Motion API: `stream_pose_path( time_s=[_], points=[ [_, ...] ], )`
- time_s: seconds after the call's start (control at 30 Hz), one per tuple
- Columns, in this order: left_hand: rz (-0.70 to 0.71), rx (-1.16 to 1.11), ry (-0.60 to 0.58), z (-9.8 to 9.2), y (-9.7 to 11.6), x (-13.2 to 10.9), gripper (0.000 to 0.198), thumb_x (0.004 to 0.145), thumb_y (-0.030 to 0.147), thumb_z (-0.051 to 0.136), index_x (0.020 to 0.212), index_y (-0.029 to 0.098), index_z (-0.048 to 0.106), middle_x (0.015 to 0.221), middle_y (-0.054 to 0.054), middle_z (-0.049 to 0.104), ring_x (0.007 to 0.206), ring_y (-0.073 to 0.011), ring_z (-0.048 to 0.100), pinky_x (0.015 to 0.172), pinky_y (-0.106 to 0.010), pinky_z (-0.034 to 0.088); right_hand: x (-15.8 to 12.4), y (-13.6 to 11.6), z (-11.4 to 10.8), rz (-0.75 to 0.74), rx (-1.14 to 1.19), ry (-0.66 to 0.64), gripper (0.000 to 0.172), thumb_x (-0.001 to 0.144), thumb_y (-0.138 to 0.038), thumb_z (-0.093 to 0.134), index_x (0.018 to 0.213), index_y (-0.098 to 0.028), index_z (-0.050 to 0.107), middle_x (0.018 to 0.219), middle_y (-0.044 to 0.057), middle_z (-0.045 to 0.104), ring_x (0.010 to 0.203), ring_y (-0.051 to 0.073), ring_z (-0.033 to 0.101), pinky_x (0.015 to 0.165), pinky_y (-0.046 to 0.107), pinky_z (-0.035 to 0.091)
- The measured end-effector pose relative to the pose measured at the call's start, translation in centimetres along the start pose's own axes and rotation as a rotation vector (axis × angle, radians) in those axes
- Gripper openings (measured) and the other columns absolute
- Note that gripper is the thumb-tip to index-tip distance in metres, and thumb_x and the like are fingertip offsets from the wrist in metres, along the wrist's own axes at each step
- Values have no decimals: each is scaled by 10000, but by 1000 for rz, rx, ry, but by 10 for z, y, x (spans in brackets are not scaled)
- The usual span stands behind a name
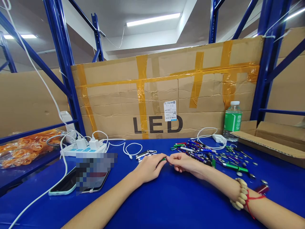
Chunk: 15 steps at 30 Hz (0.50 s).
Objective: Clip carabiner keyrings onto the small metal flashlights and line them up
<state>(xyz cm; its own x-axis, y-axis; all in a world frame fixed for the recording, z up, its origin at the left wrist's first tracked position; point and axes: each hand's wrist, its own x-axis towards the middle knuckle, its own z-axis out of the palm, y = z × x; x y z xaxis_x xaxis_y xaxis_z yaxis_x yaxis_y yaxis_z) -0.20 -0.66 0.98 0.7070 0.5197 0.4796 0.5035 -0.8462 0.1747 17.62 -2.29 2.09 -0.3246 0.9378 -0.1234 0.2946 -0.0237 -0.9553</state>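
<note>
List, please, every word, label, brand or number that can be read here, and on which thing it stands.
"LED": large dark letters on the cardboard panel.
White sticker: small print and barcode, too small to read.
Green bottle label: white characters, too blurred to read.

"LED" in large black capitals on the far cardboard (114,101)
Above the word, a white sticker (170,109) carries a barcode and rows of small print too fine to read, its lower part overlapping the top of the D; to the far right, the clear bottle (230,111) wears a green label (231,121) with white characters, also too small to make out
</note>
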Motion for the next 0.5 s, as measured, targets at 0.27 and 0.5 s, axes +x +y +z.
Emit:
stream_pose_path(
  time_s=[0.27,0.5],
  points=[
    [-8,-5,-9,-1,1,0,227,911,231,341,1023,177,531,985,-49,639,861,-163,603,765,-271,460,1,1,-1,1,3,-5,573,495,-660,666,665,-145,481,509,-51,427,471,30,368,446,172,232],
    [-2,-6,-4,0,0,0,225,910,232,345,1029,183,529,984,-45,639,866,-161,606,767,-265,462,0,0,0,10,-1,3,567,492,-654,672,661,-147,480,513,-51,426,472,30,366,445,174,232]
  ],
)
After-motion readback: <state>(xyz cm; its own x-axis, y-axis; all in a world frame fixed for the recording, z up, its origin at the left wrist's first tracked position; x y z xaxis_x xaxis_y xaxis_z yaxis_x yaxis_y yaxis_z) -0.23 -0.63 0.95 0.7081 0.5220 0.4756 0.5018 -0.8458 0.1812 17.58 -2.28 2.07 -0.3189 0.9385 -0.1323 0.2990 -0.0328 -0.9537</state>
